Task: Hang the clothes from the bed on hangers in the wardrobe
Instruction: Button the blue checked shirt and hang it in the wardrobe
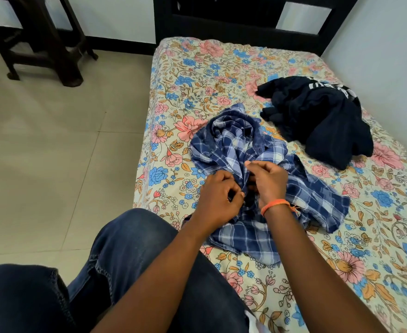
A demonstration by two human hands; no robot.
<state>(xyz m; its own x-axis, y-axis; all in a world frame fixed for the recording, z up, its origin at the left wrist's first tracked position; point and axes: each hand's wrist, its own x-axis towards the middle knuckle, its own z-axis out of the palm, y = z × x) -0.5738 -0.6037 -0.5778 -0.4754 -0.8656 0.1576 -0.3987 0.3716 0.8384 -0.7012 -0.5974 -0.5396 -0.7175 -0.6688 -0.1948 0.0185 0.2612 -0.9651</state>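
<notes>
A crumpled blue and white checked shirt (243,150) lies on the bed (185,75), which has a floral sheet. My left hand (218,198) grips the shirt's near edge with curled fingers. My right hand (267,180), with an orange band at the wrist, pinches the fabric just beside it. A dark navy garment (317,118) with white print lies bunched farther back on the right, apart from the shirt. No hanger or wardrobe is in view.
Dark chair legs (41,44) stand on the pale tiled floor (41,152) at the upper left. A dark headboard (245,18) rises behind the bed. A white wall (389,56) runs along the bed's right side. My knee in blue jeans (125,248) is by the bed's near edge.
</notes>
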